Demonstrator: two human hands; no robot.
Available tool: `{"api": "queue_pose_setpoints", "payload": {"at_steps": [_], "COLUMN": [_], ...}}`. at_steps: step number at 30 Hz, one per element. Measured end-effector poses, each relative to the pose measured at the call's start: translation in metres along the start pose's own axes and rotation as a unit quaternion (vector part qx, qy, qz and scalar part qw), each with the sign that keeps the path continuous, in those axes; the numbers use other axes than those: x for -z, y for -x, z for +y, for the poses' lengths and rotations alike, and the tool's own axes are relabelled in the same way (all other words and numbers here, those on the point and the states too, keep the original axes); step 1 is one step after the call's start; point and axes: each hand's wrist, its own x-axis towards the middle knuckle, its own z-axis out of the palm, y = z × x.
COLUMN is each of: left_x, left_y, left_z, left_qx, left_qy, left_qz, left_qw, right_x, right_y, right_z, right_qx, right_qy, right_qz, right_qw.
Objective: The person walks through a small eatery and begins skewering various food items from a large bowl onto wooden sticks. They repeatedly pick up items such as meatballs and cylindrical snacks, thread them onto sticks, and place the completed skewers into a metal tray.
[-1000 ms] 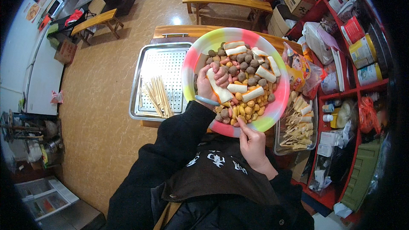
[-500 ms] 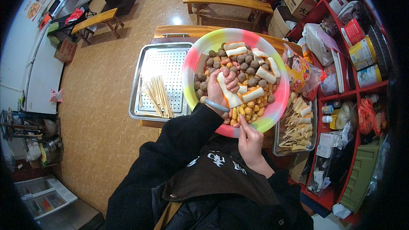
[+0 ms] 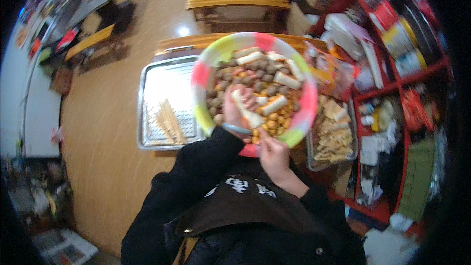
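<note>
My left hand (image 3: pixel 234 109) is over a large multicoloured bowl (image 3: pixel 308 110), its fingers closed round a white, orange-edged crab stick (image 3: pixel 252 117). At the near end of that stick, my right hand (image 3: pixel 275 156) has its fingertips pinched together. What they pinch is too blurred to make out. Brown meatballs (image 3: pixel 214 93) fill much of the bowl's far and left parts. Small yellow-orange balls (image 3: pixel 280 122) are heaped near its front right. More crab sticks (image 3: pixel 287 80) lie on top at the far right.
Left of the bowl, a perforated metal tray (image 3: pixel 185 79) carries a bunch of wooden skewers (image 3: pixel 170 121). To the right, another tray holds skewered food (image 3: pixel 334 140), with a plastic bag (image 3: pixel 327 71) behind it. Red shelves (image 3: pixel 403 84) packed with goods flank the right side. Wooden benches (image 3: pixel 239 2) stand beyond.
The view has shifted and blurred. My right fingertips have come up to the near end of the crab stick, which my left hand still holds, now turned more edge-on.
</note>
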Motion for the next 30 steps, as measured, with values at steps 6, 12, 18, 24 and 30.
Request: {"api": "queue_pose_setpoints", "payload": {"at_steps": [6,12,18,24,30], "left_x": [0.000,0.010,0.035,0.054,0.097], "left_y": [-0.001,0.006,0.030,0.091,0.169], "left_z": [-0.007,0.028,0.080,0.173,0.236], "left_qx": [0.010,-0.050,-0.118,-0.314,-0.353], "left_qy": [-0.103,-0.242,-0.282,-0.345,-0.600], "left_qz": [0.007,0.071,0.142,0.262,0.399], "left_qw": [0.995,0.966,0.941,0.845,0.597], "right_x": [0.016,0.060,0.095,0.110,0.108], "right_y": [-0.001,0.004,0.000,-0.003,-0.005], "right_z": [0.022,0.111,0.281,0.353,0.327], "right_qx": [0.002,-0.144,-0.274,-0.320,-0.313], "right_qy": [-0.095,-0.229,-0.076,-0.186,-0.024], "right_qz": [0.029,0.269,0.433,0.279,0.255], "right_qw": [0.995,0.924,0.855,0.886,0.915]}}
